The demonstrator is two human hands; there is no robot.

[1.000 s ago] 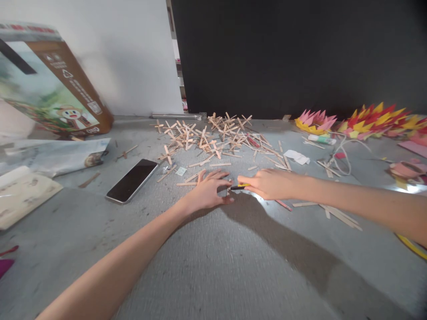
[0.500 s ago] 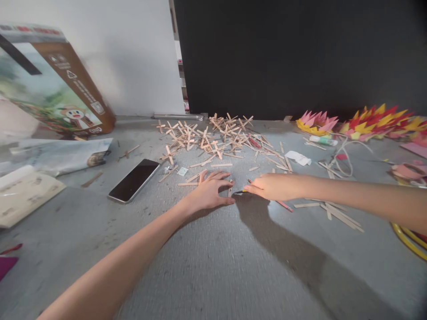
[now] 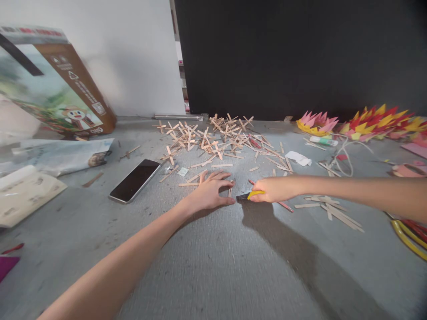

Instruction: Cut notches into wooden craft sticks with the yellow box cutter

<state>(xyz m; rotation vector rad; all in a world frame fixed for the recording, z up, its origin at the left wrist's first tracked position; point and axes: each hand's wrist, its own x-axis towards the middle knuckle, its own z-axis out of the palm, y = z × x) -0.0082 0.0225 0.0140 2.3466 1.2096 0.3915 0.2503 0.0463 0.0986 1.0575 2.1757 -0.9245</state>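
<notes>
My left hand (image 3: 208, 193) lies flat on the grey table (image 3: 213, 266), fingers spread, pressing down a short wooden stick (image 3: 230, 191) that pokes out between thumb and forefinger. My right hand (image 3: 275, 189) is closed round a yellow and black cutter (image 3: 248, 195), whose dark tip points at that stick, just right of my left thumb. A heap of glued wooden stick crosses (image 3: 213, 138) lies just beyond both hands.
A black phone (image 3: 135, 180) lies left of my left hand. A leaning cardboard box (image 3: 63, 89) and papers (image 3: 56, 153) are at far left. Paper flowers (image 3: 367, 120), a glue tube (image 3: 322, 140), a white cord (image 3: 343, 158) and loose sticks (image 3: 330, 209) lie at right.
My right hand has drawn back to the right, showing more of the cutter's yellow body. My left hand has stayed flat on the stick.
</notes>
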